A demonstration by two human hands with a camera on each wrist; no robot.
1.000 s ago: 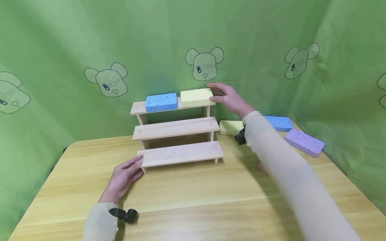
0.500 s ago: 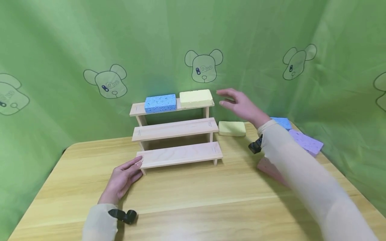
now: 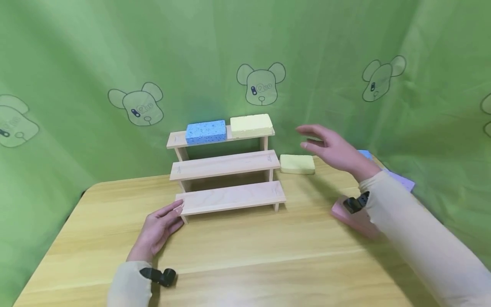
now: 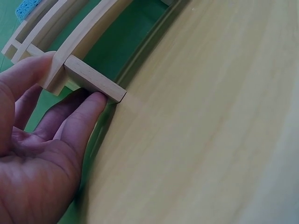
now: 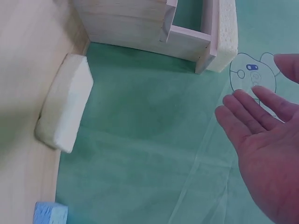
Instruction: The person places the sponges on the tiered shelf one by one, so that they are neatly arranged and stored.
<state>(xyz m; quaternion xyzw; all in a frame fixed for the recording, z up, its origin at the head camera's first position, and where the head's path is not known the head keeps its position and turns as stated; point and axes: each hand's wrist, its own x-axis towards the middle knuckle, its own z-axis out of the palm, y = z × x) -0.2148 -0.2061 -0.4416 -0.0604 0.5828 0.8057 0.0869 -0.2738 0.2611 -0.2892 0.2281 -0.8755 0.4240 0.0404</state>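
A three-tier wooden display shelf [image 3: 226, 164] stands at the back of the table. My left hand [image 3: 160, 228] holds the left end of its bottom tier; in the left wrist view a fingertip touches the leg [image 4: 96, 79] there. On the top tier lie a blue sponge [image 3: 206, 131] and, to its right, a pale yellow sponge [image 3: 251, 125]. My right hand [image 3: 337, 149] hovers in the air to the right of the shelf, fingers extended and holding nothing. Below it and to the left, another yellow sponge [image 3: 297, 164] lies on the table beside the shelf.
At the right, a pink sponge [image 3: 350, 217], a purple sponge [image 3: 402, 181] and another blue sponge [image 3: 365, 154] lie on the table [image 3: 245, 256], partly hidden by my right arm. A green curtain [image 3: 199, 51] with printed bear heads hangs close behind the shelf.
My right hand has let go of the yellow sponge on the top tier and moved away to the right and slightly down. The left hand stays in place on the shelf.
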